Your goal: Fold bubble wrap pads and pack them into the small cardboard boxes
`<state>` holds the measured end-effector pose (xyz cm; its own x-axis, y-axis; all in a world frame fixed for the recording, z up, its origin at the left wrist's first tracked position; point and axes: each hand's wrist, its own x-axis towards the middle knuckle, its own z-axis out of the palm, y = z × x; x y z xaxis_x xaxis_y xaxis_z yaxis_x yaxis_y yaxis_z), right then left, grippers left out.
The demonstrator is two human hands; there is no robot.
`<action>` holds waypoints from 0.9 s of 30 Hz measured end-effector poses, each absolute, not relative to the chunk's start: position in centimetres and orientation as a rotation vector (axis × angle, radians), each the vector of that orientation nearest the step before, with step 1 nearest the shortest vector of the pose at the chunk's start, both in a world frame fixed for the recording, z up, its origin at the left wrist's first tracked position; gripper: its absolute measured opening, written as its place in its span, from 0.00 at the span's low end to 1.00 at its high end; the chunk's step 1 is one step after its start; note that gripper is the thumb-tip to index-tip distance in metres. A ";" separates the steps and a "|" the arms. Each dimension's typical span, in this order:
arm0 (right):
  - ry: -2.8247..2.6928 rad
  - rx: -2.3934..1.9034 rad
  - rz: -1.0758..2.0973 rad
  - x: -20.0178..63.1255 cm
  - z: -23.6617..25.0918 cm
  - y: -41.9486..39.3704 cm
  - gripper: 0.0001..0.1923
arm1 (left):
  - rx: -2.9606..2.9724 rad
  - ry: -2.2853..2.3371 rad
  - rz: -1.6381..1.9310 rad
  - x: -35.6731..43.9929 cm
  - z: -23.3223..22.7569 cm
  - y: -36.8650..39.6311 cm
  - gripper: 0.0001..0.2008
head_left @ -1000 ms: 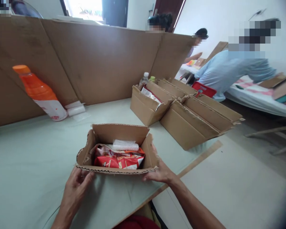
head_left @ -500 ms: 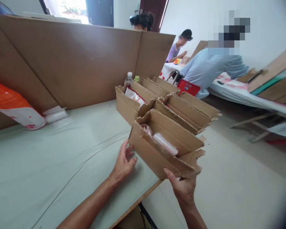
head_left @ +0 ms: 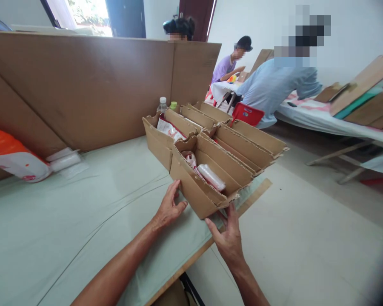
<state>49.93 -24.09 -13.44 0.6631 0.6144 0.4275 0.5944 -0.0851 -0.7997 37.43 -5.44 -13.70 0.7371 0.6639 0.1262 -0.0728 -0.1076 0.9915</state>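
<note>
A narrow open-topped cardboard box [head_left: 191,191] with ragged edges stands at the near end of a group of similar boxes on the table. Inside it lie a clear plastic-wrapped roll [head_left: 211,177] and a crumpled pink-and-white packet [head_left: 190,160]. My left hand [head_left: 170,207] rests beside the box's left side, fingers apart and curved toward the cardboard. At the box's near end is my right hand [head_left: 229,238], thumb and fingers spread against its lower corner. Neither hand is closed round the box.
Other cardboard boxes [head_left: 158,146] adjoin it, one with a red-and-white packet [head_left: 170,128]. Bottles [head_left: 162,104] stand behind. A tall cardboard panel [head_left: 115,89] borders the table [head_left: 115,191]. An orange-and-white bag [head_left: 15,159] lies left. Several people sit beyond.
The near box has swung its near end leftward, from jutting past the table edge to lying against the other boxes. My right hand has moved left with it and loosened from its side.
</note>
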 end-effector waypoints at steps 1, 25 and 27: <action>-0.977 -1.773 -0.019 50.4 -13.2 -24.7 0.34 | 1.574 0.505 0.667 37.2 -13.8 -5.4 0.38; -0.669 -1.579 0.418 77.0 -5.5 -18.4 0.35 | 1.590 0.585 0.807 39.8 -14.6 -5.7 0.43; -0.601 -1.540 0.376 76.5 -6.2 -17.4 0.38 | 1.540 0.578 0.820 40.2 -14.4 -6.0 0.44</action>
<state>76.47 -17.43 -6.18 0.8033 0.5823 0.1251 0.1421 0.0167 -0.9897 40.18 -5.97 -14.40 0.6235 0.7633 0.1693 -0.0970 -0.1393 0.9855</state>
